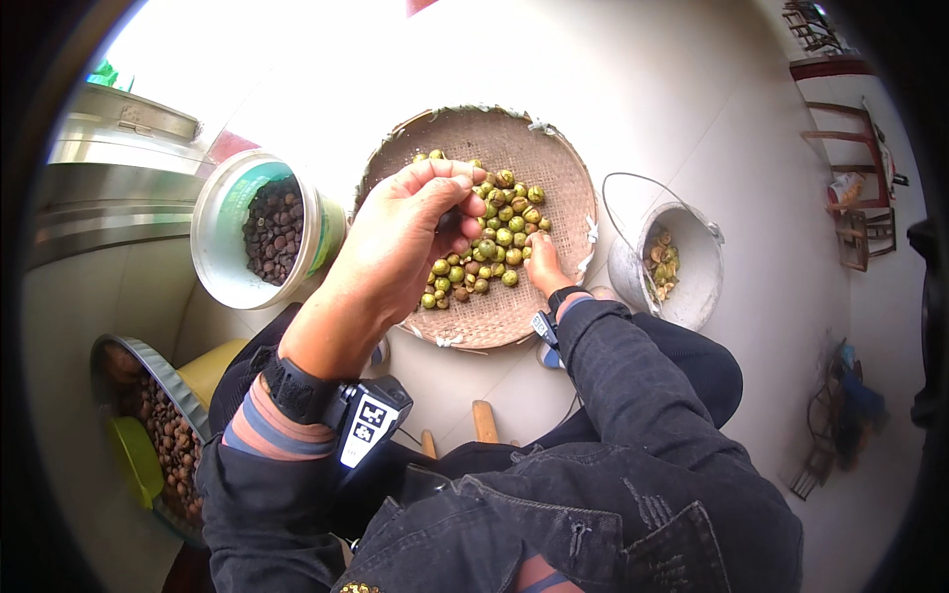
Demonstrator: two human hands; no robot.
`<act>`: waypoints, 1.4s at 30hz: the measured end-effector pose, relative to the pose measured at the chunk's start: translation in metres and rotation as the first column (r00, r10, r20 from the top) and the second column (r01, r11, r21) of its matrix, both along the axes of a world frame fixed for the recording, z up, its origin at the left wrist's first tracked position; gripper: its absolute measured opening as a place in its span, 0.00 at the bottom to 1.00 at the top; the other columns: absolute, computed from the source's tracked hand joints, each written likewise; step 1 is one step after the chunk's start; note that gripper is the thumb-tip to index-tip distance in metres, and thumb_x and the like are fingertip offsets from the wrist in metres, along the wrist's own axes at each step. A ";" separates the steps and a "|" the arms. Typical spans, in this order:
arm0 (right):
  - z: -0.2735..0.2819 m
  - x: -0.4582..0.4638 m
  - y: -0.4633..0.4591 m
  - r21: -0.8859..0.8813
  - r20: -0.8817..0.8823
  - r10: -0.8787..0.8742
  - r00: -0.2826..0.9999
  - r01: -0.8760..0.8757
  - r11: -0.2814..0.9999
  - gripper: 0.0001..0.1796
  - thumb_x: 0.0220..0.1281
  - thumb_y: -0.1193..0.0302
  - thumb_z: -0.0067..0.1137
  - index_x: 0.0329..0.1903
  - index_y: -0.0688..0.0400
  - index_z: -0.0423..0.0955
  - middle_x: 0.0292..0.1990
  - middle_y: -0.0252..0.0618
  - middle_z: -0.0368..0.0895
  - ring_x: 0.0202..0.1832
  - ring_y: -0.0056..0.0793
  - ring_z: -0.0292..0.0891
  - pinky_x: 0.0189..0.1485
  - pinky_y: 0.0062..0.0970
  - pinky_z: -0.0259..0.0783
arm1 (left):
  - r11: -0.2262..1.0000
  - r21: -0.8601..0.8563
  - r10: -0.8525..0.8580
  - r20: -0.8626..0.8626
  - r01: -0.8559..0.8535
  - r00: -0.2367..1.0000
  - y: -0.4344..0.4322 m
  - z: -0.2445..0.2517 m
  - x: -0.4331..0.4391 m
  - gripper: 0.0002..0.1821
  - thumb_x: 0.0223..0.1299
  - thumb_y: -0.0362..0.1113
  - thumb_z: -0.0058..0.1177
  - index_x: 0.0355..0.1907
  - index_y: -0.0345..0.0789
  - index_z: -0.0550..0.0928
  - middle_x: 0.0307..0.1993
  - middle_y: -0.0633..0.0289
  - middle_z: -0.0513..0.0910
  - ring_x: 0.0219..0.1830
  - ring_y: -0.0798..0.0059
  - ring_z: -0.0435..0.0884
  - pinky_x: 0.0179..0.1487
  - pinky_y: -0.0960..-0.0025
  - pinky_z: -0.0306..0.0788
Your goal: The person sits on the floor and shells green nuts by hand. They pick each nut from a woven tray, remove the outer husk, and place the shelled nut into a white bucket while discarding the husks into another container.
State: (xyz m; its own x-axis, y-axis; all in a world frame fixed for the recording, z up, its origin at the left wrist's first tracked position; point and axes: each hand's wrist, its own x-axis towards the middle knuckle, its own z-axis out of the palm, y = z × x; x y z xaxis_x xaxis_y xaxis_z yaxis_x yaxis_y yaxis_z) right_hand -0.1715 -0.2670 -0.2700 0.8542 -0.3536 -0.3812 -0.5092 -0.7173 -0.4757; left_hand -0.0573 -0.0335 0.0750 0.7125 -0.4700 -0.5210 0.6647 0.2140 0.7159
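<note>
A round woven bamboo tray (569, 193) lies on the floor before me, with a heap of round, green-husked fruits (504, 237) on it; several husks look cracked. My left hand (415, 230) is raised above the tray, thumb and fingers curled together. A dark spot shows between its fingers, but I cannot tell whether it is a seed or shadow. Down at the heap's right edge is my right hand (547, 265), its fingertips among or against the fruits. Whether it grips one is hidden.
At left stands a plastic bucket (215, 244) of dark seeds. A metal pail (704, 278) with a wire handle holds husk pieces at right. Lower left, a basin (170, 385) contains brown nuts or seeds and a green scoop (137, 456). Wooden chairs (852, 185) stand far right.
</note>
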 end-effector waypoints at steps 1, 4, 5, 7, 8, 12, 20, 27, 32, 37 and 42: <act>0.002 0.000 -0.003 -0.044 -0.043 0.004 0.999 -0.006 0.999 0.21 0.43 0.79 0.65 0.44 0.56 0.71 0.44 0.49 0.74 0.49 0.49 0.72 0.53 0.37 0.70 | 1.000 0.008 0.001 -0.001 -0.001 1.000 -0.001 0.000 0.000 0.10 0.67 0.33 0.48 0.46 0.30 0.76 0.29 0.66 0.78 0.28 0.83 0.76 0.32 0.80 0.70; 0.013 -0.001 -0.010 -0.130 -0.095 0.144 0.985 -0.156 0.979 0.19 0.47 0.76 0.66 0.45 0.59 0.73 0.40 0.47 0.77 0.44 0.42 0.77 0.45 0.35 0.73 | 1.000 0.017 -0.011 0.012 0.011 1.000 -0.004 -0.004 0.003 0.09 0.67 0.33 0.48 0.44 0.31 0.76 0.28 0.66 0.78 0.28 0.82 0.76 0.32 0.80 0.70; 0.020 0.001 -0.012 -0.026 -0.055 0.141 0.989 -0.142 0.990 0.20 0.48 0.76 0.66 0.46 0.61 0.73 0.39 0.46 0.78 0.42 0.38 0.78 0.42 0.33 0.74 | 1.000 0.009 -0.016 0.009 0.016 1.000 -0.005 -0.006 0.003 0.08 0.67 0.32 0.48 0.44 0.31 0.76 0.29 0.66 0.78 0.28 0.82 0.76 0.32 0.80 0.70; 0.040 0.015 -0.011 0.149 -0.108 0.058 0.992 -0.041 0.988 0.21 0.50 0.74 0.66 0.49 0.64 0.74 0.38 0.45 0.79 0.37 0.31 0.79 0.35 0.29 0.75 | 1.000 -0.009 -0.018 0.019 0.018 1.000 -0.005 -0.011 0.003 0.08 0.66 0.32 0.48 0.44 0.31 0.76 0.29 0.65 0.78 0.28 0.82 0.76 0.32 0.80 0.71; 0.056 0.024 -0.013 0.302 -0.107 0.042 0.993 -0.007 0.953 0.22 0.54 0.73 0.64 0.52 0.64 0.73 0.38 0.41 0.80 0.36 0.27 0.78 0.36 0.27 0.75 | 1.000 0.009 -0.030 0.032 0.029 0.999 -0.005 -0.014 0.003 0.07 0.66 0.31 0.48 0.44 0.32 0.76 0.29 0.65 0.78 0.28 0.81 0.76 0.32 0.80 0.71; 0.162 0.065 -0.012 0.751 0.053 -0.008 0.999 -0.035 0.660 0.20 0.58 0.69 0.63 0.53 0.62 0.75 0.45 0.37 0.79 0.47 0.24 0.75 0.50 0.23 0.72 | 0.998 0.040 -0.039 0.021 0.038 0.999 -0.009 -0.022 0.004 0.09 0.61 0.27 0.45 0.43 0.32 0.76 0.29 0.64 0.77 0.27 0.80 0.74 0.31 0.79 0.71; 0.343 0.064 0.014 0.731 0.368 -0.016 0.930 -0.279 0.623 0.18 0.58 0.76 0.64 0.50 0.63 0.68 0.43 0.37 0.77 0.46 0.23 0.76 0.53 0.22 0.74 | 0.979 -0.166 -0.126 -0.040 0.118 0.991 -0.025 -0.019 -0.012 0.10 0.67 0.35 0.50 0.47 0.33 0.73 0.34 0.65 0.79 0.32 0.80 0.76 0.36 0.75 0.70; 0.350 0.043 0.027 0.672 0.423 -0.023 0.906 -0.297 0.679 0.13 0.61 0.78 0.57 0.48 0.66 0.68 0.42 0.42 0.79 0.45 0.26 0.79 0.50 0.25 0.76 | 0.971 -0.154 -0.173 0.092 0.185 0.981 -0.030 -0.022 -0.014 0.11 0.66 0.32 0.50 0.48 0.31 0.72 0.33 0.64 0.76 0.31 0.81 0.75 0.36 0.78 0.70; 0.342 0.049 0.025 0.317 0.550 0.188 0.813 -0.412 0.854 0.11 0.57 0.77 0.57 0.43 0.64 0.71 0.39 0.42 0.79 0.39 0.29 0.82 0.45 0.26 0.79 | 0.984 -0.062 -0.159 0.092 0.165 0.983 -0.035 -0.028 -0.012 0.12 0.64 0.32 0.52 0.47 0.31 0.70 0.32 0.63 0.76 0.30 0.81 0.75 0.33 0.79 0.70; 0.343 0.052 0.019 0.263 0.580 0.231 0.781 -0.448 0.854 0.09 0.56 0.76 0.58 0.40 0.64 0.72 0.34 0.43 0.79 0.36 0.30 0.82 0.42 0.27 0.79 | 0.986 -0.055 -0.152 0.070 0.156 0.986 -0.037 -0.028 -0.011 0.12 0.64 0.31 0.53 0.46 0.32 0.69 0.31 0.63 0.76 0.29 0.81 0.75 0.33 0.79 0.70; 0.339 0.051 0.019 0.223 0.601 0.246 0.760 -0.455 0.862 0.09 0.54 0.76 0.58 0.38 0.63 0.72 0.33 0.44 0.77 0.33 0.34 0.80 0.38 0.30 0.78 | 0.984 -0.088 -0.151 0.027 0.153 0.988 -0.040 -0.028 -0.012 0.09 0.64 0.31 0.54 0.43 0.34 0.70 0.30 0.65 0.76 0.29 0.82 0.75 0.32 0.79 0.70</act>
